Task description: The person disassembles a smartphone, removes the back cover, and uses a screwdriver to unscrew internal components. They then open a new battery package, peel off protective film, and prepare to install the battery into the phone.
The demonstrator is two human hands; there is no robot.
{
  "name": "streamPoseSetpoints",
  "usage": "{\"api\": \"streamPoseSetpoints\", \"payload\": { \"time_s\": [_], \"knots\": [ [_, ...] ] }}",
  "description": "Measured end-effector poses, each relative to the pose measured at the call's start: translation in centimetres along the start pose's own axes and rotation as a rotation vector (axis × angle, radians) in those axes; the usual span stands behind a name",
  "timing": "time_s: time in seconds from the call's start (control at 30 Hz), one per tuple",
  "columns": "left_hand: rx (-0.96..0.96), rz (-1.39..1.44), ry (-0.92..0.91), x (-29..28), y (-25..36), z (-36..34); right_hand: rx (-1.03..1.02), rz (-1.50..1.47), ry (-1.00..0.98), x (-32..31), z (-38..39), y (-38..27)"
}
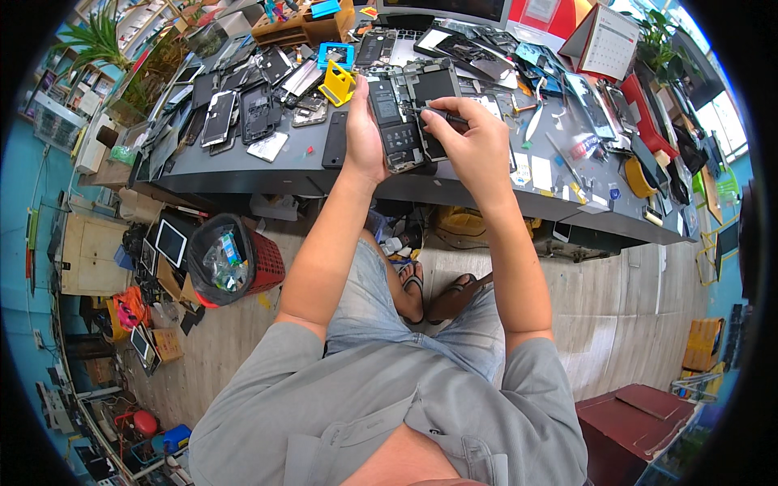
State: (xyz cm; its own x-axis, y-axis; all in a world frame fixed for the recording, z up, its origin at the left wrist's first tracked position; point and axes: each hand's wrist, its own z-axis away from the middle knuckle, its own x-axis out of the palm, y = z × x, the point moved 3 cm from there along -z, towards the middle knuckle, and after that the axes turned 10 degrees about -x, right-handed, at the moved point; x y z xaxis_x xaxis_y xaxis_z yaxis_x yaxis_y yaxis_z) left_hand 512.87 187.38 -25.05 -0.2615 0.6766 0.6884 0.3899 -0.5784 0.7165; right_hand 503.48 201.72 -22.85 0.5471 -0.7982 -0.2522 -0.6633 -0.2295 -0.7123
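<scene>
My left hand (365, 138) grips the left side of an opened smartphone (397, 136), its battery and inner boards bare, tilted up over the desk's front edge. A dark panel (433, 81), seemingly its lifted screen, lies open along the phone's right side. Over that panel, my right hand (474, 138) is closed in a pinch on a slim dark tool (454, 119). The tool's tip is near the phone's inside; its exact kind is too small to tell. Just left of my left hand stand a yellow phone stand (336, 83) and a black phone (335, 139) lying flat.
The grey desk (300, 162) is crowded with phone parts, including a white-framed phone (218, 117) at left. A white-handled brush (534, 121) and a desk calendar (604, 40) are at right. Below stands a red waste bin (263, 255); a dark red box (632, 421) is behind right.
</scene>
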Motion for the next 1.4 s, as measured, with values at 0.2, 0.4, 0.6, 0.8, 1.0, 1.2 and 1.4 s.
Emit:
{"api": "streamPoseSetpoints", "payload": {
  "time_s": [0.2, 0.4, 0.6, 0.8, 1.0, 1.2, 1.4],
  "knots": [
    [0.000, -0.005, -0.004, 0.0, 0.0, 0.1, -0.015, 0.018, -0.017, 0.0, 0.0, 0.1],
    [0.004, -0.010, -0.008, 0.1, -0.1, 0.1, -0.052, -0.002, 0.021, 0.1, -0.4, 0.2],
    [-0.013, -0.048, 0.009, -0.3, -0.1, 0.0, -0.212, 0.413, -0.259, -0.1, -4.0, -2.8],
    [-0.044, -0.027, 0.020, 0.9, 0.0, 0.3, -0.433, 0.313, -0.251, -0.5, -5.7, -2.7],
    [-0.036, -0.064, 0.015, 0.5, -0.1, 0.2, -0.430, 0.345, -0.241, -0.9, -5.0, -3.2],
    [-0.048, -0.032, 0.020, 0.5, -0.2, 0.3, -0.307, 0.282, -0.260, -1.1, -4.6, -2.7],
    [-0.028, -0.019, 0.016, 0.0, -0.2, 0.0, -0.333, 0.271, -0.204, -1.0, -3.9, -2.8]
  ]
}}
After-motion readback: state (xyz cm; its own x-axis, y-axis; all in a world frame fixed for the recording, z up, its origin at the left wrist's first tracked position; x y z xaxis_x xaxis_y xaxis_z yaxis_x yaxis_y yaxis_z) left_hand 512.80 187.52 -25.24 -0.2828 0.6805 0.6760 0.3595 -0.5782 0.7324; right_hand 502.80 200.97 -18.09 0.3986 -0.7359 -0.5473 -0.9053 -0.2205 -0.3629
